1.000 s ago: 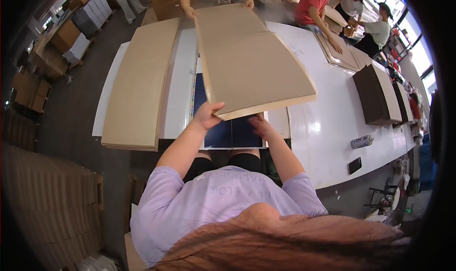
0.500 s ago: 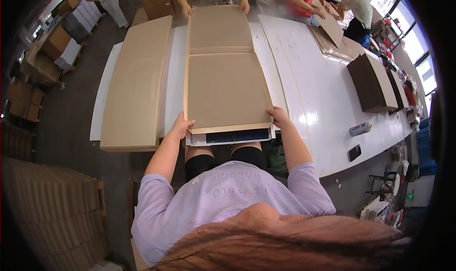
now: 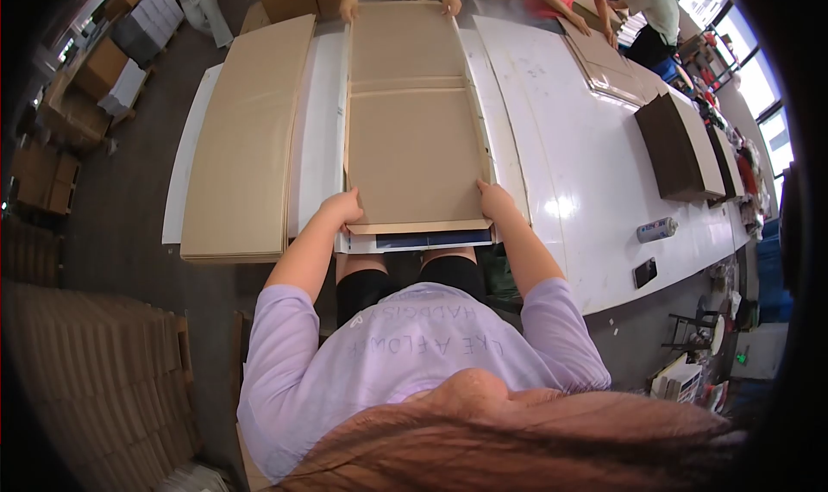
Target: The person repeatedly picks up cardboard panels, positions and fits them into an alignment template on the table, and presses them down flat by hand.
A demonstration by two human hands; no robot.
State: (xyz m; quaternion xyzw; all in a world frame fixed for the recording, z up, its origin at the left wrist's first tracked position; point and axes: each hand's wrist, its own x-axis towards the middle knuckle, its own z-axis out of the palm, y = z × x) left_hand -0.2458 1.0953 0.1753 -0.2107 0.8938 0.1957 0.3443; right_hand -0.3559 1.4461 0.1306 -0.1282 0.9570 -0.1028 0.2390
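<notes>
A long brown cardboard panel [image 3: 416, 154] with a crease across it lies over a white-edged dark blue sheet [image 3: 431, 239], whose near end shows below it. My left hand [image 3: 343, 208] grips the panel's near left corner. At the near right corner, my right hand [image 3: 496, 202] pinches the panel's edge. Across the table, a co-worker's two hands [image 3: 348, 9] hold the far corners. The panel looks level and close over the sheet; whether it touches is hard to tell.
A tall stack of cardboard [image 3: 250, 138] lies left on the white table [image 3: 552, 147]. To the right are a dark stack of boards [image 3: 681, 150], a spray can [image 3: 656, 229] and a phone [image 3: 644, 273]. Co-workers handle more panels [image 3: 608, 65] at the far right.
The panel was tilted with my right hand off it; then both my hands held it. Now it sits lower, squared over the blue sheet, and my hands have moved slightly inward.
</notes>
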